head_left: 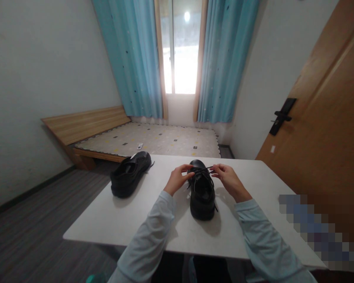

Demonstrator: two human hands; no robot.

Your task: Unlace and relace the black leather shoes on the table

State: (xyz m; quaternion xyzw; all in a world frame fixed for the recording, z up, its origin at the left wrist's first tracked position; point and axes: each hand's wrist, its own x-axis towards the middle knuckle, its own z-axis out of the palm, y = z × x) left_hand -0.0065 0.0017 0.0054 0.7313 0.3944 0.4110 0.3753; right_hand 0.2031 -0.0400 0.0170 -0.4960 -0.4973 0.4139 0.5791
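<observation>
A black lace-up shoe [203,204] stands on the white table [129,224], its toe pointing away from me and its opening towards me. My left hand [178,179] is at the left side of the laces, with thumb and fingers closed in a pinch over the shoe's front. On the right, my right hand [226,180] pinches a black shoelace [207,168] between thumb and fingers, drawn out from the shoe. What exactly lies between my left fingertips is too small to tell. Another black shoe [125,179] rests at the table's left edge.
Behind the table is a low bed [165,137] with a patterned mattress and a small white remote-like object [139,146]. Blue curtains [224,59] flank a bright window. A wooden door [321,98] stands at the right; a pixelated patch covers the table's right edge.
</observation>
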